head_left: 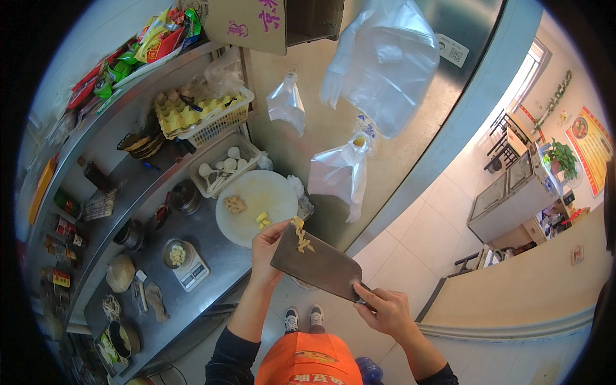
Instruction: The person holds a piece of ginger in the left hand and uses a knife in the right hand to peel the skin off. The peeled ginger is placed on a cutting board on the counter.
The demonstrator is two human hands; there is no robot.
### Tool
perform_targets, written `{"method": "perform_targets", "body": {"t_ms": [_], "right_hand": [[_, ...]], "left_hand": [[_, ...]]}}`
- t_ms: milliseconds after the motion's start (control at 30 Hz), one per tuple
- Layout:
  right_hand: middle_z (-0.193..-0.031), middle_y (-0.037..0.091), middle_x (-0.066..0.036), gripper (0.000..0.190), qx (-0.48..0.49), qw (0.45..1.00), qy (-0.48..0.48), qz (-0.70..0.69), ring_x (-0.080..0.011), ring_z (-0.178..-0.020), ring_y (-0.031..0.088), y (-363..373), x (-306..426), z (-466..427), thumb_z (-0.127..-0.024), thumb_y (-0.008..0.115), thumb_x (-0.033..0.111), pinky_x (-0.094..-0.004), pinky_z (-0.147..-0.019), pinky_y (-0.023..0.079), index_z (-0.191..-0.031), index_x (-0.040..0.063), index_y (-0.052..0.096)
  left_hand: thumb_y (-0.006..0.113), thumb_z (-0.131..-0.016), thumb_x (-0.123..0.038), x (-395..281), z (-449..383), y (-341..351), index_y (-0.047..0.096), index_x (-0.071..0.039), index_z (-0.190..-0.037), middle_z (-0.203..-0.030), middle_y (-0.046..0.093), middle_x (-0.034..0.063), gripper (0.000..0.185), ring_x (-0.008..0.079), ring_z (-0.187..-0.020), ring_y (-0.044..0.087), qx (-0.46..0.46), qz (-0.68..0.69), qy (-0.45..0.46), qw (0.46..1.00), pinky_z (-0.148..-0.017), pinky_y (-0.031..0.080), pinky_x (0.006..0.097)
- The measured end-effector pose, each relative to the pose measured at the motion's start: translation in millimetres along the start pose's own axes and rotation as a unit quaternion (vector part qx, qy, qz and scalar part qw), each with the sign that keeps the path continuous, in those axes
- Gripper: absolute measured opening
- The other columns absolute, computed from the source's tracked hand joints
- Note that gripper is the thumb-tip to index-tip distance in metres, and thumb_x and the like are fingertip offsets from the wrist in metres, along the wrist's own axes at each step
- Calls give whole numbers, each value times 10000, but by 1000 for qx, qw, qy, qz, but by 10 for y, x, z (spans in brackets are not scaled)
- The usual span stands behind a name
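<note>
My right hand (pixel 385 308) is closed on the handle of a cleaver (pixel 317 262), held flat in the air over the floor, just off the counter's edge. Thin brown peelings (pixel 302 238) lie on the blade near its far left end. At that end my left hand (pixel 269 250) holds a small yellow piece, apparently ginger (pixel 297 222), against the blade's edge. Behind the hands, a round white cutting board (pixel 250 233) carries a pile of brownish peelings (pixel 235 204) and a few yellow ginger pieces (pixel 263 220).
On the steel counter (pixel 216 264) stand a digital scale (pixel 192 272) with a metal bowl of peeled garlic (pixel 177 255), and a plastic basket of white spoons (pixel 226 166). Shelves with bottles and an egg tray (pixel 180 115) rise at left. Plastic bags (pixel 385 67) hang ahead.
</note>
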State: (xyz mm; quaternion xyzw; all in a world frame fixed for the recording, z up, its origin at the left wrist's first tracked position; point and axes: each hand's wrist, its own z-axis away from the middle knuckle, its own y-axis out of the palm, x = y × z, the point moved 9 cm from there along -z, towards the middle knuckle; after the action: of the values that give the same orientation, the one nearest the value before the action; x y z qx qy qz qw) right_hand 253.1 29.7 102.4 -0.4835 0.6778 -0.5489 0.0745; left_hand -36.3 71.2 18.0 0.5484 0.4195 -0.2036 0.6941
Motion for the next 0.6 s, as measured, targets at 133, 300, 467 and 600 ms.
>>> {"method": "perform_targets", "body": {"t_ms": [133,300,467,600], "right_hand": [[-747,705,0,526,2,1000,9,3,-195,-574,671,56,2,17,-819,850,194,-337,-525,548,-1338,185,765],[-743,699,-11,533,-2,1000,17,4,-216,-559,663,108,16,31,-825,849,197,-354,-518,539,-1349,181,756],[-735,690,-27,523,8,999,35,-10,-229,-547,654,205,-16,30,-841,843,201,-363,-509,527,-1356,174,750],[-743,694,-53,509,31,998,53,-16,-249,-562,663,348,-86,63,-861,834,214,-377,-523,529,-1360,168,746]], "left_hand": [[741,-1012,-33,5,0,-11,731,53,-1289,-1133,798,129,290,155,-945,766,-6,-1,4,1000,-839,626,284],[747,-993,-15,109,17,-80,743,55,-1261,-1128,795,119,277,149,-942,753,-31,-12,-2,999,-842,616,288],[728,-978,18,220,73,-166,753,59,-1223,-1114,791,103,250,145,-937,739,-28,-26,4,999,-852,597,284],[755,-951,25,361,117,-325,752,63,-1217,-1116,790,99,269,145,-946,738,-45,-41,-17,998,-872,592,285]]}}
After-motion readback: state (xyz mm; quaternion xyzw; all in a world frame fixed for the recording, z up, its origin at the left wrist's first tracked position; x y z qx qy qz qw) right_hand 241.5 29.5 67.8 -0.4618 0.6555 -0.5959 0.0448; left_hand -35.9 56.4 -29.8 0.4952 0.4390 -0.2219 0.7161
